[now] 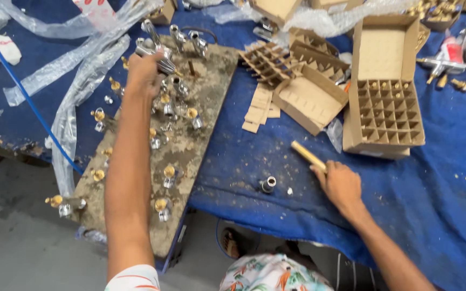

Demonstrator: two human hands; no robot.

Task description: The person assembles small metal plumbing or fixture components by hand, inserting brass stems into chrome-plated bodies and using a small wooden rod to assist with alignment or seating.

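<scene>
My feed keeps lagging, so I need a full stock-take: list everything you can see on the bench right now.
Worn brown board: one, left of centre on the cloth.
Chrome valves with brass ends: more than ten, standing on and around the board.
Loose chrome fitting: one, on the cloth near the front edge.
Blue cloth: one, covering the bench.
Divided cardboard box: one, open, right of centre, brass parts in its back row.
Loose cardboard dividers: several, behind the board.
Clear plastic wrap: strips, far left.
Left hand: gripping a chrome valve above the board.
Right hand: holding a pale wooden stick.
</scene>
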